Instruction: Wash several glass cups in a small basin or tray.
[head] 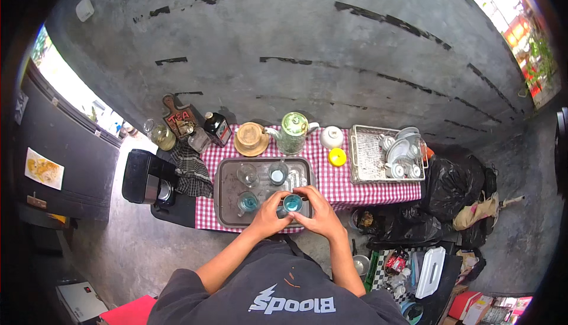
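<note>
My left hand and my right hand close from both sides around a small cup with a teal inside, held over the near right part of a grey-brown serving tray. Another glass shows partly below it, beside my left fingers. At the near left of the tray stands a glass mug with blue contents. Two clear glass mugs, one at the back left and one at the back right, stand behind. The tray rests on a red-and-white checked cloth.
Behind the tray stand a glass teapot, a wooden stand, a white bowl and a yellow round item. A wicker basket of cups is at right. Bottles and a black appliance are at left.
</note>
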Tool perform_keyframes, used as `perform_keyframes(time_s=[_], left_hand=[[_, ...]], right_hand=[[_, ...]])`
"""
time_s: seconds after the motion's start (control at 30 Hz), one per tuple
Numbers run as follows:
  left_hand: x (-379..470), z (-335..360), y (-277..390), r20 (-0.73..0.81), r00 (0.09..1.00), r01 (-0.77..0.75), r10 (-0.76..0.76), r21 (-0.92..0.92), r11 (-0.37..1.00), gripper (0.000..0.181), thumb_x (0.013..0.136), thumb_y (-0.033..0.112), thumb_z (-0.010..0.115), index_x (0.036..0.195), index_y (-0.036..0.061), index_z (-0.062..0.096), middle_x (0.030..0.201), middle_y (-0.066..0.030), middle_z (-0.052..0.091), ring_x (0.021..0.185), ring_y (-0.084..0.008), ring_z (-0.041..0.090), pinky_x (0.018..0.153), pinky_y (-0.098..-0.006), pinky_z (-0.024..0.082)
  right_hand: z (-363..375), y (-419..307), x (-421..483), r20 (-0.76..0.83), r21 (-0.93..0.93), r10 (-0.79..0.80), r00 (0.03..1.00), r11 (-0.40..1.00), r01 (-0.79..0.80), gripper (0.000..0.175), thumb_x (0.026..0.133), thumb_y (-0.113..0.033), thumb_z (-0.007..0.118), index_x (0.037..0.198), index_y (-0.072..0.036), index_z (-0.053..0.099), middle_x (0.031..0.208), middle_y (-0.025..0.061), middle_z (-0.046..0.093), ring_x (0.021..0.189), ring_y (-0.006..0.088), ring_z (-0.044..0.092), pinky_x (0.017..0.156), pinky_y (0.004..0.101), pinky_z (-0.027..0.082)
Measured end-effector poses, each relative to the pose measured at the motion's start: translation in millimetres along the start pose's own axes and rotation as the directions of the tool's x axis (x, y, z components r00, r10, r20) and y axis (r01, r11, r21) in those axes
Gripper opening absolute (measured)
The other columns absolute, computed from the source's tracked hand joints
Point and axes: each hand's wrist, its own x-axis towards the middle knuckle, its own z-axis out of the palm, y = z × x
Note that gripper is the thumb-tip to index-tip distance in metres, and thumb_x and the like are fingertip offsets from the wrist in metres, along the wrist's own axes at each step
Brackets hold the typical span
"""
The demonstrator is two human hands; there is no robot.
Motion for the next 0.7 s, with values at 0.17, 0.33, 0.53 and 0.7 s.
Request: perform_keyframes(time_s=[0.17, 0.33, 0.53, 0.7], left_hand=[[-12, 23, 7, 0.011, 1.000, -0.015, 0.015, 0.019, 1.000, 0.055, 0.075, 0.013, 0.077, 0.124, 0.0036, 0.053, 0.113, -0.0146, 0.062, 0.108, -0.0303, 0.063, 0.091, -0.0385, 0.052], [-23, 32, 29, -0.033, 0.999, 0.001, -0.002, -0.014, 1.000, 0.054, 0.073, 0.006, 0.077, 0.122, 0.0010, 0.054, 0.113, -0.0137, 0.062, 0.107, -0.0264, 0.064, 0.092, -0.0365, 0.053], [-35, 32, 36, -0.014, 0.999, 0.030, -0.032, -0.135, 0.990, 0.051, 0.077, 0.007, 0.078, 0.122, 0.0025, 0.054, 0.119, -0.0102, 0.058, 0.113, -0.0209, 0.059, 0.094, -0.0372, 0.053], [-38, 19, 37, 0.009, 0.996, 0.084, -0.084, -0.228, 0.970, 0.051, 0.078, 0.003, 0.077, 0.122, 0.0005, 0.053, 0.119, -0.0065, 0.056, 0.116, -0.0152, 0.056, 0.102, -0.0342, 0.047]], right_hand=[[-12, 8, -29, -0.019, 0.079, -0.028, 0.999, 0.996, 0.030, 0.060, 0.075, -0.014, 0.079, 0.127, 0.000, 0.053, 0.116, 0.0159, 0.058, 0.110, 0.0305, 0.059, 0.095, 0.0385, 0.047], [-18, 11, -52, -0.008, 0.135, -0.068, 0.998, 0.988, 0.069, 0.061, 0.075, -0.012, 0.075, 0.129, -0.001, 0.051, 0.120, 0.0172, 0.055, 0.114, 0.0328, 0.056, 0.099, 0.0394, 0.044], [-14, 10, -62, 0.019, 0.160, -0.134, 0.991, 0.979, 0.129, 0.062, 0.075, -0.004, 0.066, 0.134, -0.001, 0.047, 0.126, 0.0183, 0.051, 0.118, 0.0337, 0.053, 0.102, 0.0388, 0.042], [-2, 2, -60, 0.000, 0.110, -0.151, 0.988, 0.982, 0.150, 0.064, 0.077, 0.000, 0.066, 0.137, -0.003, 0.045, 0.128, 0.0181, 0.050, 0.120, 0.0330, 0.053, 0.103, 0.0387, 0.042]])
